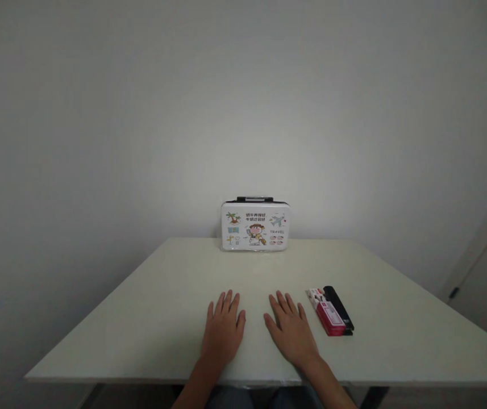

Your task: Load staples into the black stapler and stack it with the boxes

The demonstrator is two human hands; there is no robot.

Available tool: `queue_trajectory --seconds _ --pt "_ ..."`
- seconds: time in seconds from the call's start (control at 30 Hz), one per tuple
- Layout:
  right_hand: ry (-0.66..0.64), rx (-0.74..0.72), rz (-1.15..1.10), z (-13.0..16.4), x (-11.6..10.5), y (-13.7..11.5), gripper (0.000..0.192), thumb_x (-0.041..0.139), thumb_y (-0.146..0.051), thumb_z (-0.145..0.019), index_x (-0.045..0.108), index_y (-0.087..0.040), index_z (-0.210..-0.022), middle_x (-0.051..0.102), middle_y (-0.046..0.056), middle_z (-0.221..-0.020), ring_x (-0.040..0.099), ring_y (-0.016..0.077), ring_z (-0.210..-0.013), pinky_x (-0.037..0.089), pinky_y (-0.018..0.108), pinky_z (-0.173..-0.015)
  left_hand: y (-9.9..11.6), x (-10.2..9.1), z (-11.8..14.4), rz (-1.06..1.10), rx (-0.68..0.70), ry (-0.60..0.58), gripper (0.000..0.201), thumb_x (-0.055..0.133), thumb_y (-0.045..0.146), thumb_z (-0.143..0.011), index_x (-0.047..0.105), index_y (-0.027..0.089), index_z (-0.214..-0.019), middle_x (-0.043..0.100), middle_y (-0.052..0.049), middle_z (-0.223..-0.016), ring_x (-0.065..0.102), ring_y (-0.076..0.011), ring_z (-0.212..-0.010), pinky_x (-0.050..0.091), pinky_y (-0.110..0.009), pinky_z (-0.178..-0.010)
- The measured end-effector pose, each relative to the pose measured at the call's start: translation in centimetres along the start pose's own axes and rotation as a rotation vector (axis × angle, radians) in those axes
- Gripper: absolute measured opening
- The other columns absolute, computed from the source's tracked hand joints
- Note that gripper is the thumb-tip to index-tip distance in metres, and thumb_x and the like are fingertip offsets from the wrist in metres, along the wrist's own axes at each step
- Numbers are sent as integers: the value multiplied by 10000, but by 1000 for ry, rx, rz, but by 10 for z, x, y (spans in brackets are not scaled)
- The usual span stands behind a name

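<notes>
**Fingers flat, nothing held**

Fingers on both hands lie spread, palms down on the table [149, 295]. I see my left hand [223, 328] and right hand [291, 329] side by side near the front edge. Red box [327, 314] w/ black case [339, 309] touching it sit just right of the right hand, long axes running away and slightly left. Printed tin [254, 225] stands upright at the far edge, well apart.

1. I sit in a plain room indoors, likely a home or small office; I cannot tell which.
2. A bare pale wall [243, 102] fills most of my view.
3. A simple off-white table [162, 318] stands against it.
4. At the far right, a door edge with a dark handle [453, 293] shows.
</notes>
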State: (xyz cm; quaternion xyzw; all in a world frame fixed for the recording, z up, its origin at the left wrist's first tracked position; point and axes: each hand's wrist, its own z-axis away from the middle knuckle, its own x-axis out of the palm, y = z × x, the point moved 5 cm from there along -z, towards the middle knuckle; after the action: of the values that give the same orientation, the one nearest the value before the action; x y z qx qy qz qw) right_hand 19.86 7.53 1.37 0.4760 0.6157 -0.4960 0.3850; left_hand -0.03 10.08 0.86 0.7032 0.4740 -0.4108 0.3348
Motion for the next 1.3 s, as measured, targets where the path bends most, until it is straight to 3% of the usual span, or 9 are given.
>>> queue_trajectory --seconds 0.77,0.9,0.97,1.07,1.13,1.2,1.3 --pt "-20 13 -54 0 2 0 636 316 -573 -1003 322 -276 -1565 193 28 -1642 84 276 -1527 28 524 -1225 -1 2 -1 20 -6 14 497 353 406 -1021 439 268 -1491 394 -81 -1570 319 -308 -1465 264 -586 -1183" --pt "-147 0 -202 -12 -2 11 700 406 -598 -961 365 -218 -1547 248 77 -1624 139 297 -1518 89 561 -1221 -1 4 -1 11 -2 13 492 354 402 -1021 451 261 -1482 400 -82 -1567 319 -306 -1465 269 -584 -1178" --pt "-153 -43 -325 -20 -20 26 708 408 -587 -957 390 -174 -1533 332 96 -1592 206 255 -1505 174 487 -1228 -2 5 -2 12 -4 13 490 358 401 -1019 456 264 -1479 398 -81 -1569 315 -307 -1465 270 -586 -1175" --pt "126 -88 -401 -29 -71 72 713 461 -582 -934 369 -223 -1543 307 49 -1607 143 203 -1520 139 424 -1243 -2 5 -2 22 -5 13 493 354 401 -1018 452 269 -1482 389 -78 -1574 309 -310 -1468 264 -587 -1176" --pt "316 35 -471 -27 -100 118 781 504 -604 -908 310 -234 -1567 208 54 -1639 114 214 -1524 126 441 -1241 -2 5 -2 29 -4 11 495 347 399 -1018 450 267 -1484 385 -79 -1576 307 -310 -1469 260 -586 -1178" --pt "367 191 -616 -19 -110 162 782 523 -619 -897 349 -230 -1553 263 81 -1619 187 239 -1509 127 461 -1238 -2 4 -1 34 -7 10 494 343 398 -1019 453 266 -1482 386 -79 -1575 306 -310 -1469 258 -582 -1179" --pt "245 347 -928 -4 -96 202 725 567 -615 -874 466 -250 -1492 395 105 -1554 363 261 -1442 256 452 -1205 -2 4 -1 38 -13 8 492 351 401 -1015 461 270 -1476 395 -77 -1571 309 -312 -1467 256 -582 -1179"
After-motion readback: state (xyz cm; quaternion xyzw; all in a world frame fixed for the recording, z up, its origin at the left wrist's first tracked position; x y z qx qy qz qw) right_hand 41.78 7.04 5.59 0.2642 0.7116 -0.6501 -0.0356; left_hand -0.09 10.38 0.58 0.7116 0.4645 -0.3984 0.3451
